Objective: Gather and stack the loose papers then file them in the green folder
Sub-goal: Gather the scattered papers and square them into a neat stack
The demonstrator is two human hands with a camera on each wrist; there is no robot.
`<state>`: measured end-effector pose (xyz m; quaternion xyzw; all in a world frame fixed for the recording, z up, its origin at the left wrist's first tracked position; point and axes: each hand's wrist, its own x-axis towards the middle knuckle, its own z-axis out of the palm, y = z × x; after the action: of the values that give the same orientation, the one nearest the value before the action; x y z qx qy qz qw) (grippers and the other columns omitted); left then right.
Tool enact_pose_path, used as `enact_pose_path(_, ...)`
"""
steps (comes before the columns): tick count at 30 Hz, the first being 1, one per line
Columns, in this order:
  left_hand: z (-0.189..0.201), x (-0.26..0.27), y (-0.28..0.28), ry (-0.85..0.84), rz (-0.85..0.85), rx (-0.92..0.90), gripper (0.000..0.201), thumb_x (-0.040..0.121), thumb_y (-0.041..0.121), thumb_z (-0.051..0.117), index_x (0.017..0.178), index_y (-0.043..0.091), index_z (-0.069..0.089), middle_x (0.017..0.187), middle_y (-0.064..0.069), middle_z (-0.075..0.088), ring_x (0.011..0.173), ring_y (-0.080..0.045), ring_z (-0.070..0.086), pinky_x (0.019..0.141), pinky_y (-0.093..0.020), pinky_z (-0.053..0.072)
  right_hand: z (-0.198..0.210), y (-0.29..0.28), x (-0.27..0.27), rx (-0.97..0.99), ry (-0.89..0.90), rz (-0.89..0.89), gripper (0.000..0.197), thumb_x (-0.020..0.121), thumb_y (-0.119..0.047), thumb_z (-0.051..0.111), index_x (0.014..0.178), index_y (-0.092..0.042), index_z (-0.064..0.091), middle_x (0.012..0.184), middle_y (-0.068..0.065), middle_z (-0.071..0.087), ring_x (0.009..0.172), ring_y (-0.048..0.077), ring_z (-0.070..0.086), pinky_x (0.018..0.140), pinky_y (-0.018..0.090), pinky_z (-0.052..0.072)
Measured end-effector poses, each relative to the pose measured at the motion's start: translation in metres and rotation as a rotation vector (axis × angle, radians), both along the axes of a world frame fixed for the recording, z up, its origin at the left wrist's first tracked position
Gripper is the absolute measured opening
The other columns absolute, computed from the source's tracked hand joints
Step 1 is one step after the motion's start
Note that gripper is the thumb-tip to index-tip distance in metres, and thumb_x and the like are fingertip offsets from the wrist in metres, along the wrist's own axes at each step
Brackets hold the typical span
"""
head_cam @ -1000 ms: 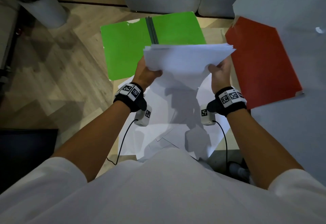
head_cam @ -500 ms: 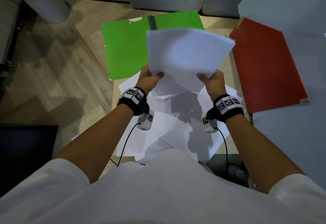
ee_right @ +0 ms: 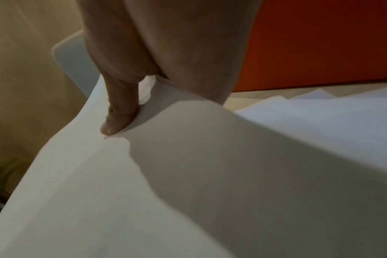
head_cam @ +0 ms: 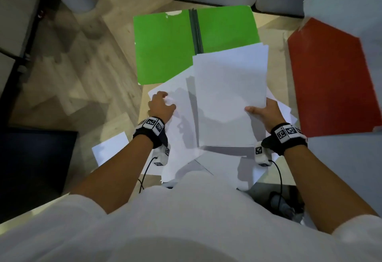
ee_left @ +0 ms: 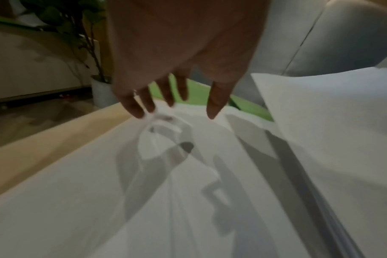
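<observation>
Pinching paper stack (head_cam: pixel 229 96), right hand (head_cam: pixel 266 113); left hand (head_cam: pixel 160 104) spread over loose sheets (head_cam: pixel 182 137); red folder (head_cam: pixel 330 80) beside.

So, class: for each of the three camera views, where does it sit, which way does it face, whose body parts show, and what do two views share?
Head: worn on the head, facing down at the green folder, red folder and both forearms.
Left wrist: along the left hand, fingers spread over loose papers.
Right wrist: along the right hand, thumb pinching the paper stack.
Shared: head and right wrist both show the stack and red folder.
</observation>
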<state>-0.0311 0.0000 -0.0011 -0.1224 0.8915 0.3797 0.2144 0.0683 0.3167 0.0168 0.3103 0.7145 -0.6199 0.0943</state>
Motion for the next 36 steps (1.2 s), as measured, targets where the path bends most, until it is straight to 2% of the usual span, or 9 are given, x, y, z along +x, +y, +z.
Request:
enact_pose_path(4, -0.006, 0.022, -0.020, -0.169, 0.114, -0.392, 0.106, 0.065, 0.058, 0.073, 0.141, 0.004, 0.022, 0.151, -0.015, 0.020, 0.136, -0.037, 0.022, 0.106, -0.059, 0.028, -0.007, 0.001, 0.011, -0.013, -0.025, -0.014, 0.033, 0.076, -0.006, 0.075, 0.108, -0.009, 0.064, 0.105, 0.017, 0.068, 0.093, 0.031, 0.064, 0.088, 0.044, 0.053)
enact_pose_path(7, -0.011, 0.036, -0.020, -0.195, 0.029, -0.471, 0.121, 0.059, 0.069, 0.070, 0.143, 0.004, 0.014, 0.155, -0.014, 0.012, 0.139, -0.036, 0.018, 0.106, -0.059, 0.026, -0.008, -0.001, 0.015, -0.028, -0.033, -0.021, 0.029, 0.076, -0.007, 0.076, 0.103, -0.013, 0.065, 0.099, 0.011, 0.069, 0.092, 0.030, 0.065, 0.089, 0.044, 0.053)
enact_pose_path(16, -0.010, 0.053, 0.010, -0.261, -0.026, -0.476, 0.133, 0.056, 0.066, 0.074, 0.146, 0.007, -0.004, 0.156, -0.017, 0.002, 0.142, -0.040, 0.009, 0.110, -0.061, 0.023, -0.004, -0.002, 0.019, -0.052, -0.005, -0.049, 0.029, 0.075, -0.006, 0.076, 0.099, -0.019, 0.065, 0.104, 0.012, 0.069, 0.103, 0.036, 0.065, 0.091, 0.046, 0.053)
enact_pose_path(20, -0.009, 0.044, 0.010, -0.272, 0.046, -0.462, 0.139, 0.048, 0.058, 0.082, 0.146, 0.014, -0.005, 0.150, -0.016, 0.011, 0.134, -0.041, 0.018, 0.106, -0.059, 0.029, -0.002, -0.004, 0.023, -0.072, -0.002, -0.054, 0.027, 0.076, -0.006, 0.075, 0.095, -0.023, 0.065, 0.108, 0.016, 0.067, 0.106, 0.038, 0.064, 0.093, 0.048, 0.052)
enact_pose_path(23, -0.009, 0.042, 0.008, -0.251, 0.118, -0.422, 0.133, 0.049, 0.045, 0.087, 0.145, 0.018, -0.002, 0.142, -0.017, 0.023, 0.125, -0.041, 0.035, 0.104, -0.054, 0.033, -0.003, -0.006, 0.027, -0.074, -0.007, -0.061, 0.027, 0.076, -0.006, 0.076, 0.094, -0.023, 0.066, 0.107, 0.015, 0.068, 0.106, 0.038, 0.064, 0.093, 0.048, 0.053)
enact_pose_path(27, -0.010, 0.041, -0.001, -0.221, 0.250, -0.080, 0.123, 0.059, 0.017, 0.086, 0.144, 0.018, -0.003, 0.129, -0.016, 0.048, 0.111, -0.033, 0.054, 0.100, -0.045, 0.041, -0.002, -0.004, 0.029, -0.084, 0.020, -0.078, 0.030, 0.076, -0.005, 0.075, 0.099, -0.021, 0.065, 0.107, 0.014, 0.068, 0.103, 0.035, 0.065, 0.093, 0.045, 0.052)
enact_pose_path(30, -0.011, 0.043, -0.008, -0.163, 0.343, 0.119, 0.090, 0.057, 0.007, 0.084, 0.131, 0.010, 0.032, 0.116, -0.010, 0.055, 0.097, -0.026, 0.058, 0.081, -0.035, 0.051, -0.001, -0.003, 0.031, -0.088, 0.030, -0.092, 0.031, 0.076, -0.003, 0.074, 0.101, -0.018, 0.064, 0.106, 0.013, 0.068, 0.099, 0.032, 0.065, 0.090, 0.043, 0.053)
enact_pose_path(33, -0.009, 0.046, -0.009, -0.207, 0.261, 0.339, 0.051, 0.062, 0.000, 0.076, 0.111, 0.003, 0.059, 0.110, -0.015, 0.066, 0.101, -0.034, 0.065, 0.089, -0.043, 0.054, -0.002, -0.005, 0.034, -0.088, 0.027, -0.092, 0.028, 0.077, -0.002, 0.074, 0.097, -0.019, 0.065, 0.105, 0.014, 0.067, 0.098, 0.032, 0.065, 0.089, 0.043, 0.053)
enact_pose_path(36, 0.004, 0.047, -0.004, -0.254, 0.198, 0.491, 0.044, 0.078, -0.011, 0.060, 0.122, -0.005, 0.053, 0.122, -0.020, 0.060, 0.113, -0.035, 0.057, 0.097, -0.042, 0.046, -0.003, -0.008, 0.037, -0.088, 0.015, -0.117, 0.028, 0.077, -0.001, 0.073, 0.102, -0.012, 0.064, 0.107, 0.017, 0.066, 0.098, 0.032, 0.064, 0.088, 0.040, 0.054)
